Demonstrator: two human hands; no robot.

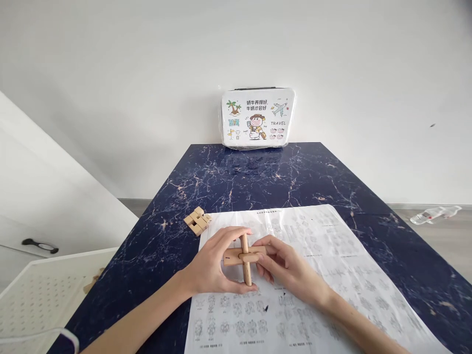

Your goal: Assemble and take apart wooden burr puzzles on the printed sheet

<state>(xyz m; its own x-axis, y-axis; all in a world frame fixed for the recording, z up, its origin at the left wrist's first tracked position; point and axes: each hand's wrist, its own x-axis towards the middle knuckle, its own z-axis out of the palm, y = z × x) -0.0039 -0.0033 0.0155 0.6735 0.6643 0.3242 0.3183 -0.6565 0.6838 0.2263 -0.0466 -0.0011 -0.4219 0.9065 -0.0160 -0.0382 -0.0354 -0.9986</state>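
Observation:
A round wooden rod (247, 275) stands between the thumb and fingers of my left hand (217, 263), pinched at its two ends. Crossing the rod is a flat wooden block (231, 257) with a small dark mark, and a shorter rounded wooden piece (250, 257) lies over the crossing. My right hand (282, 265) grips the right ends of these pieces between thumb and fingers. Both hands are above a white printed sheet (254, 339) with rows of small diagrams.
Several joined wooden blocks (198, 221) lie at the sheet's upper left corner. A white cartoon case (258, 118) stands at the back of the dark blue table (250, 182). A perforated white surface (40, 290) is at lower left, a plastic bottle (427, 215) at right.

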